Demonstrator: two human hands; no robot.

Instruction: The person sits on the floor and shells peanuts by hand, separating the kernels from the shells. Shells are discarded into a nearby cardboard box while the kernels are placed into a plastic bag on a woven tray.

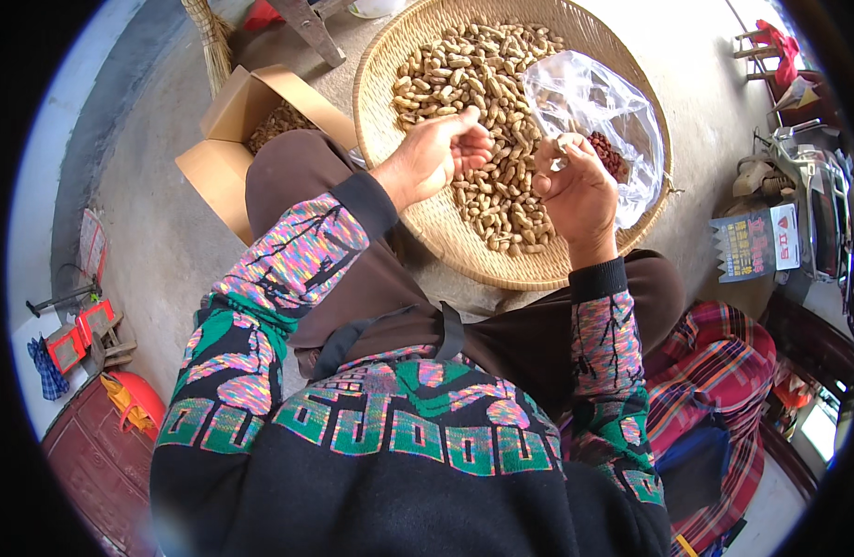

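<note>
A round woven bamboo tray (427,221) holds a broad heap of unshelled peanuts (490,76). Above the heap's near left side is my left hand (444,150), thumb apart from loosely curled fingers, with nothing visible in it. My right hand (580,188) hovers at the heap's right, thumb and fingertips pinched around a small pale piece that looks like a peanut; the fingers partly hide it. Beside that hand, a clear plastic bag (594,83) lies in the tray's right side. Reddish shelled peanut kernels (606,157) show inside the bag, partly behind my right hand.
Left of the tray stands an open cardboard box (221,170) with peanut shells (281,125) inside. A straw broom (210,42) and a wooden stool leg (308,31) are beyond it. Plaid cloth (719,390) lies at my right, near a parked vehicle (817,188).
</note>
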